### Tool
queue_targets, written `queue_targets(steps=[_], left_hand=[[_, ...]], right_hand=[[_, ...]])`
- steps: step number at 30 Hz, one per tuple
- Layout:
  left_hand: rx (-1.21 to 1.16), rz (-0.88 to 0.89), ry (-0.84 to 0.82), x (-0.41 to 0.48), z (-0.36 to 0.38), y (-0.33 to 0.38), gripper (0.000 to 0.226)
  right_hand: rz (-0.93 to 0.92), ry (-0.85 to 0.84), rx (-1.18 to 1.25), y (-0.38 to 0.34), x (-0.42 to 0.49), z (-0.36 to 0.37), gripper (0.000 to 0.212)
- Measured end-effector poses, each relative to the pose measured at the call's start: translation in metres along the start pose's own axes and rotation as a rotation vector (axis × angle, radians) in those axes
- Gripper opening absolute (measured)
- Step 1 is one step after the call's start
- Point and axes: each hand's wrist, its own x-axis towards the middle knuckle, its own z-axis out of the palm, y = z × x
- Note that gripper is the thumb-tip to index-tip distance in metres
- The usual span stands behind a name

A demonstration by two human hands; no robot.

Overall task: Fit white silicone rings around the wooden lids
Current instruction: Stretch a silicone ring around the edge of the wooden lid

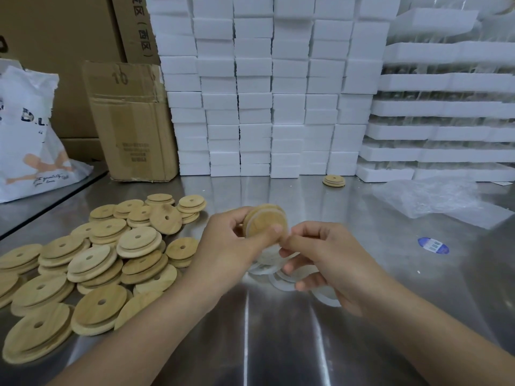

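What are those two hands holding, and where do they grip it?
The left hand grips a wooden lid by its rim, thumb across its face. The right hand pinches the white silicone ring at the lid's lower right edge.

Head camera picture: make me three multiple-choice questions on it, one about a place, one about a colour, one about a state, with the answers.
1. Where does the pile of wooden lids lie?
A. on the steel table
B. in the cardboard box
C. on the foam blocks

2. What colour is the oval sticker?
A. red
B. blue
C. green

3. What is the left hand doing?
A. lying flat
B. gripping a lid
C. holding a bag

Answers: 1 A, the pile rests on bare metal left of the hands. 2 B, it is blue with white. 3 B, its fingers curl round the lid while the right hand pinches the white ring at its edge.
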Motion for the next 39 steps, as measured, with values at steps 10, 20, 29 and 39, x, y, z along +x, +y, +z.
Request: queue_targets(steps=[10, 20, 29, 39], left_hand=[[-0.232, -0.148, -0.024, 0.002, -0.011, 0.006, 0.012], [-0.304, -0.188, -0.011, 0.002, -0.01, 0.007, 0.037], [-0.39, -0.238, -0.055, 0.002, -0.012, 0.003, 0.039], [-0.444, -0.163, -0.016, 0.0, -0.007, 0.008, 0.035]], right_hand=[[-0.076, -0.061, 0.045, 0.002, 0.0, 0.003, 0.02], [-0.133, -0.089, 0.045, 0.002, 0.001, 0.0, 0.02], [-0.121, -0.069, 0.022, 0.005, 0.0, 0.003, 0.018], [-0.15, -0.088, -0.002, -0.002, 0.001, -0.005, 0.016]])
